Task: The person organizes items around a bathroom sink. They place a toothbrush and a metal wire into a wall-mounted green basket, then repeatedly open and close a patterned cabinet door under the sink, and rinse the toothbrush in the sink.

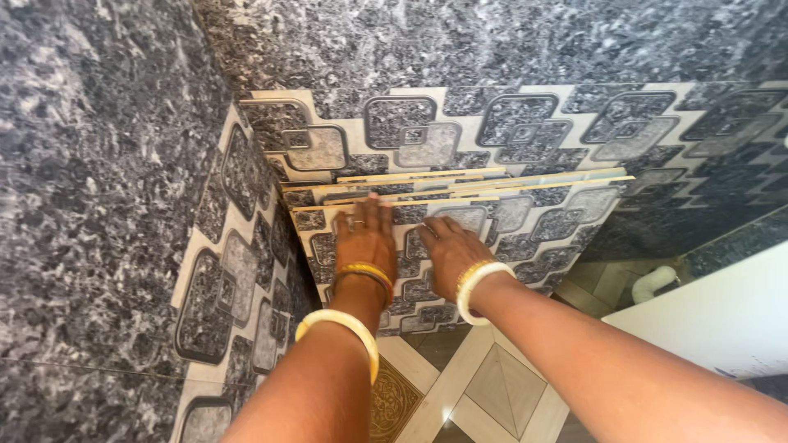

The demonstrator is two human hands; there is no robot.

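Both hands (365, 238) (450, 250) press flat on patterned tile (525, 221).

A stack of tiles (492, 205) leans against the back wall (492, 49), its foot on the floor (492, 385). Both hands lie flat on the front tile: the left hand (364, 238) at nine o'clock of the right hand (451, 250), the two just apart. More tile edges show behind the front one, at twelve o'clock of the hands. The side wall (90, 180) stands at nine o'clock of the stack. A pipe (654, 283) sits at three o'clock, beside a cabinet (722, 316) at four o'clock.
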